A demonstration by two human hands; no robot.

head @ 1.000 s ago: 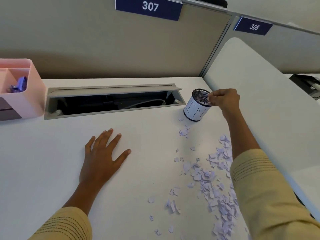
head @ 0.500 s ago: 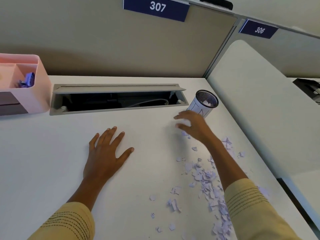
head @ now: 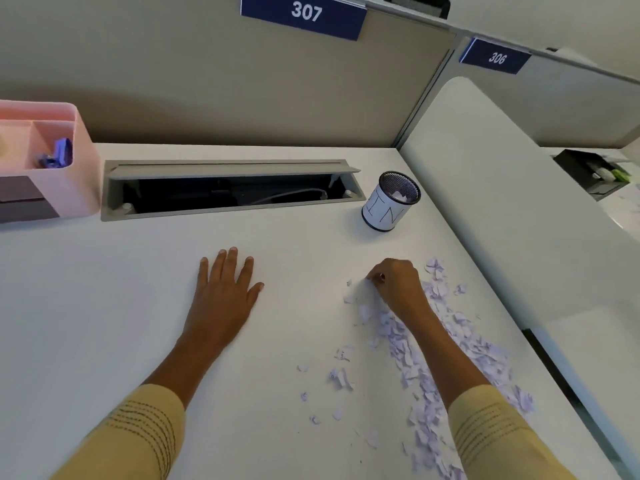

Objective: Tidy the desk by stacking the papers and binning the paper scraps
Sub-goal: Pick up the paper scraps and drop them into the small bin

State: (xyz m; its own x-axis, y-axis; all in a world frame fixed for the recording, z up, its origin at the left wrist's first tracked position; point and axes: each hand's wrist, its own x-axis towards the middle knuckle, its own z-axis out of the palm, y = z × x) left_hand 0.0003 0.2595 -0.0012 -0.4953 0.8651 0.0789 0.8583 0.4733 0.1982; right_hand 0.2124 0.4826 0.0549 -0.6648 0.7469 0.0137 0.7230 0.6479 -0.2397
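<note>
Organiser: a pink desk organiser (head: pixel 65 188) stands at the tabletop's (head: pixel 104 323) far left edge, with small purple items (head: pixel 57 155) in one of its top compartments.
Cable tray: a grey cable tray (head: pixel 228 188) with its lid raised runs along the tabletop's far edge, a pale cable visible inside.
Left hand: the left hand (head: pixel 223 299) lies flat on the tabletop near its middle, palm down, fingers straight and slightly spread, grasping nothing.
Bin: a small mesh cup (head: pixel 389 202) wrapped in a white label with handwritten letters stands near the far right corner, just right of the cable tray; a few pale scraps lie inside it.
Right hand: the right hand (head: pixel 398 285) is nearer than the cup and apart from it, fingers curled down onto the far end of the scrap pile, gathering scraps against the tabletop.
Scraps: the lilac paper scraps (head: pixel 446 358) lie in a long band along the tabletop's right edge, reaching the near right corner, with stray bits (head: pixel 341 377) scattered between the two forearms.
Signs: blue number plates reading 307 (head: pixel 304 15) and 306 (head: pixel 495 57) hang on the partition behind.
</note>
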